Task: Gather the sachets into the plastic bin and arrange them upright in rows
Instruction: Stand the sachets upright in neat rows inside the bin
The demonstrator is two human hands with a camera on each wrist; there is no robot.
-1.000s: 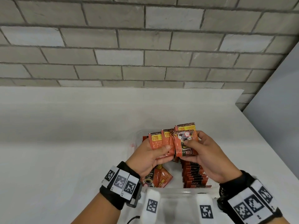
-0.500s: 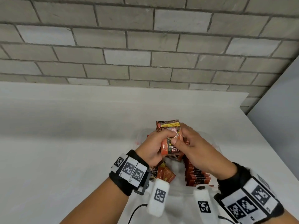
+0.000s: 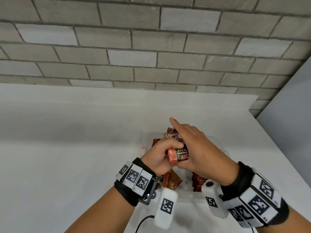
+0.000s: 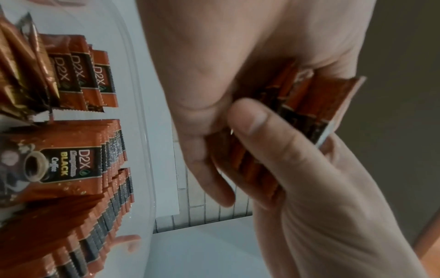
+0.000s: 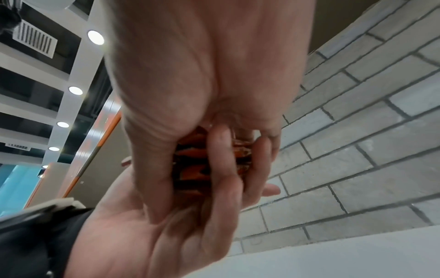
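Both hands hold one stack of orange D2X coffee sachets (image 3: 178,156) just above the clear plastic bin (image 3: 146,139). My left hand (image 3: 165,148) grips the stack from the left, thumb on top. My right hand (image 3: 190,149) clasps it from the right, its index finger (image 3: 172,120) sticking out straight. In the left wrist view the stack (image 4: 309,105) is squeezed between the two palms. Inside the bin, upright sachets (image 4: 112,169) stand in rows on one side, and loose sachets (image 3: 170,180) lie tilted on the other.
The bin sits on a white table (image 3: 67,157) near its right edge (image 3: 277,148). A grey brick wall (image 3: 151,47) rises behind the table. A black cable (image 3: 143,221) runs near the front.
The sachets, fanned out between the hands a second ago, are now pressed into one stack and tipped lower over the bin. My right index finger has straightened.
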